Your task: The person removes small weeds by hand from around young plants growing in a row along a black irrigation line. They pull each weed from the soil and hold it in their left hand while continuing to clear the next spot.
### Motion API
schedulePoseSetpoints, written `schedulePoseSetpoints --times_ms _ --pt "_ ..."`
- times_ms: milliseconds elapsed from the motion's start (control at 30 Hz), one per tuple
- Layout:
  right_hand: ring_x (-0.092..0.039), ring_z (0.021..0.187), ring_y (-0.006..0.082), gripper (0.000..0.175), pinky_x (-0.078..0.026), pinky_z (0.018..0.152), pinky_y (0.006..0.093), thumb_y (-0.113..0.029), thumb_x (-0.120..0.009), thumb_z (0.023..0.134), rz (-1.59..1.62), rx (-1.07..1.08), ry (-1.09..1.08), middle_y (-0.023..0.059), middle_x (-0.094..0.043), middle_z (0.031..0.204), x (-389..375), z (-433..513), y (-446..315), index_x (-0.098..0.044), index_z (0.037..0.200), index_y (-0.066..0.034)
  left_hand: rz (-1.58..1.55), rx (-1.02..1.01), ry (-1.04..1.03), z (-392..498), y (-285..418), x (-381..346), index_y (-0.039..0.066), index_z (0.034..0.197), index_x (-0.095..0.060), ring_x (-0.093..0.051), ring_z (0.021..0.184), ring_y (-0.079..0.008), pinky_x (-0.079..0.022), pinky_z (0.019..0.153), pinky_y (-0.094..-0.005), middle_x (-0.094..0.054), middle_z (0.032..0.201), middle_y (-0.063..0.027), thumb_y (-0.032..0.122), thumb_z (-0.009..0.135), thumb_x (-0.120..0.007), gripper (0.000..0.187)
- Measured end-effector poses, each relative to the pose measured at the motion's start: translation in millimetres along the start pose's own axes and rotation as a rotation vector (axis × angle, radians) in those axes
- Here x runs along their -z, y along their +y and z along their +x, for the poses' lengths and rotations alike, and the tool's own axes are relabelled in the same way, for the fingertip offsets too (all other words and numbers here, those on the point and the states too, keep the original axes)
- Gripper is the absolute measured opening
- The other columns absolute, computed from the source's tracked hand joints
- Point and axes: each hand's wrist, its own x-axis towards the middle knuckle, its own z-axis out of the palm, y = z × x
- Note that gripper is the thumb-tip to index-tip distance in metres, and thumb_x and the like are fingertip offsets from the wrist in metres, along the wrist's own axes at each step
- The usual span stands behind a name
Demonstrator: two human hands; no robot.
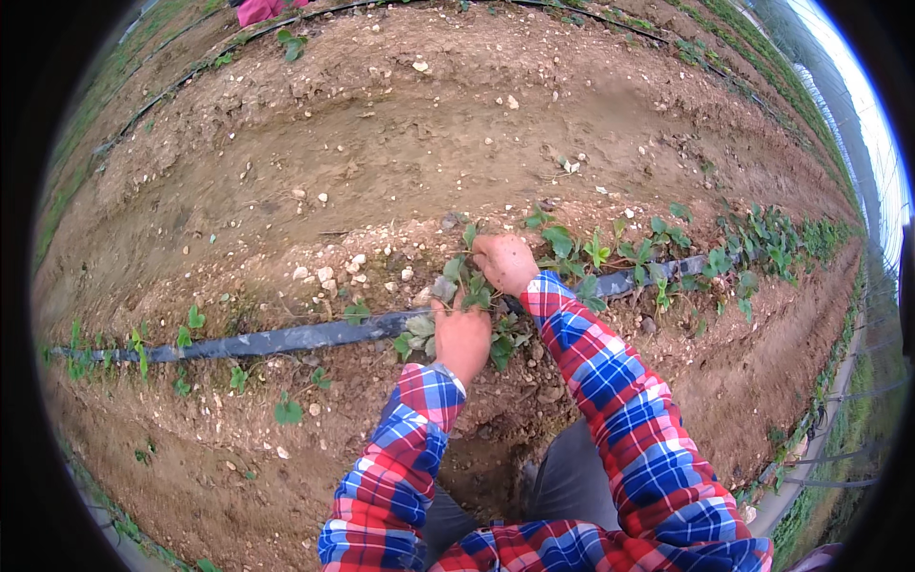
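Observation:
A leafy strawberry-like plant grows beside a flat black irrigation tape on the soil ridge before me. My left hand reaches into its leaves from the near side, fingertips partly hidden by foliage. Just to the right and slightly farther off, my right hand is curled, its fingers closed around thin stems of the same plant. Some leaves by my left hand look pale and dry. Green leaves also show just right of my left wrist.
More plants crowd the tape to the right; small seedlings dot the left. Pale stones lie on the ridge. Beyond a bare furrow runs another black hose. Pink clothing shows at the top edge.

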Motion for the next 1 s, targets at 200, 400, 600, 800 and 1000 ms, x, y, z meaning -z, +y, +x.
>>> schedulePoseSetpoints --times_ms 200,400,600,800,1000 --pt "-0.057 0.069 0.0376 0.013 -0.045 0.064 0.0457 -0.015 -0.053 0.071 0.075 -0.218 0.21 0.0208 -0.058 0.068 -9 -14 19 -0.059 0.072 -0.003 -0.054 -0.004 -0.066 5 2 4 0.002 0.088 -0.062 -0.039 0.12 -0.0325 -0.023 0.094 -0.0641 -0.056 0.105 -0.0156 0.01 0.074 -0.051 0.019" --pt "-0.057 0.068 0.0367 0.013 -0.045 0.063 0.0444 -0.015 -0.054 0.072 0.184 -0.314 0.254 0.02 -0.058 0.069 -7 -24 10 -0.059 0.074 -0.0031 -0.051 0.014 0.012 4 1 -1 0.004 0.088 -0.063 -0.039 0.12 -0.0315 -0.024 0.094 -0.0637 -0.057 0.104 -0.0133 0.01 0.075 -0.05 0.019" --pt "-0.057 0.068 0.0364 0.011 -0.045 0.063 0.0437 -0.011 -0.053 0.073 0.067 -0.111 0.193 0.0195 -0.057 0.068 -17 -10 1 -0.056 0.08 -0.0042 -0.007 0.056 -0.104 11 7 4 0.009 0.093 -0.067 -0.038 0.121 -0.0275 -0.021 0.095 -0.062 -0.06 0.106 -0.0073 0.016 0.082 -0.044 0.026" --pt "-0.06 0.053 0.0164 0.014 -0.048 0.045 0.0275 -0.009 -0.048 0.084 0.804 -0.497 0.437 0.0091 -0.058 0.064 25 8 10 -0.055 0.087 0.0025 -0.022 0.067 -0.114 13 9 3 0.009 0.095 -0.066 -0.035 0.124 -0.0272 -0.02 0.096 -0.0617 -0.058 0.111 -0.0057 0.016 0.082 -0.044 0.026" --pt "-0.064 0.059 0.0183 0.013 -0.049 0.046 0.025 -0.004 -0.044 0.081 0.41 -0.555 -0.05 0.0093 -0.058 0.071 39 -2 10 -0.052 0.087 0.004 -0.029 0.078 -0.132 9 5 1 0.009 0.097 -0.066 -0.034 0.125 -0.0268 -0.02 0.097 -0.061 -0.058 0.112 -0.0046 0.016 0.082 -0.044 0.028"
